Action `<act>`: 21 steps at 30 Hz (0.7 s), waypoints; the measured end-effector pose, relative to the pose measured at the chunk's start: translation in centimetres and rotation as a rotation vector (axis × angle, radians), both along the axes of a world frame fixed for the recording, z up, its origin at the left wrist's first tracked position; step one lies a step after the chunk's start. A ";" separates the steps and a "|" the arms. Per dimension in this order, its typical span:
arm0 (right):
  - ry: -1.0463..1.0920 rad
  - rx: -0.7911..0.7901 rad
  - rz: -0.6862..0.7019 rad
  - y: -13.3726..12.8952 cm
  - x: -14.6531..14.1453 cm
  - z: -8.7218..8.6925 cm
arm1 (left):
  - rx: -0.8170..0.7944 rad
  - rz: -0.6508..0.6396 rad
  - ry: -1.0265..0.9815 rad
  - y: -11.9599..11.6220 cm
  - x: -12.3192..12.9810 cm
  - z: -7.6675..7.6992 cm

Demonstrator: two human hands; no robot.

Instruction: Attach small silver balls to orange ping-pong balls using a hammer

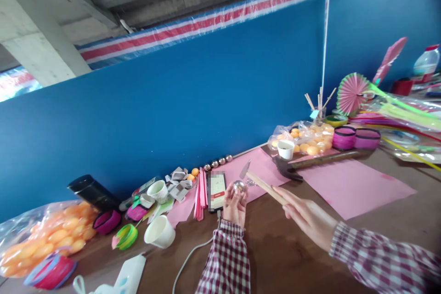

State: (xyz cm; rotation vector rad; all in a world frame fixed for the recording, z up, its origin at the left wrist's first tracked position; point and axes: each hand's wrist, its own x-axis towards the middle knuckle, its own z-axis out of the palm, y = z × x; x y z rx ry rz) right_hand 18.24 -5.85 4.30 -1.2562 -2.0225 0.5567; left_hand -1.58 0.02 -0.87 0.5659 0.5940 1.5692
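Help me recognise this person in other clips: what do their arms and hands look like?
The left sleeve and right sleeve are long, in maroon-and-white checks; the left cuff looks gathered. The left hand and right hand wear no gloves.

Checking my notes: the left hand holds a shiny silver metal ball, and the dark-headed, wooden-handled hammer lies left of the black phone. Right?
The side is wrong: in the head view, the dark-headed, wooden-handled hammer lies right of the black phone. The left hand does hold a shiny silver metal ball.
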 end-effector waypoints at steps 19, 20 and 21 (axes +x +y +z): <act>0.054 -0.012 0.003 -0.8 -0.3 -0.3 | -0.020 0.012 -0.031 0.2 -0.1 -0.3; 0.041 -0.024 0.009 -0.7 -0.4 -0.4 | -0.029 0.014 -0.018 0.2 -0.1 -0.3; 0.032 -0.030 0.012 -0.6 -0.4 -0.5 | -0.042 0.016 -0.011 0.2 -0.1 -0.3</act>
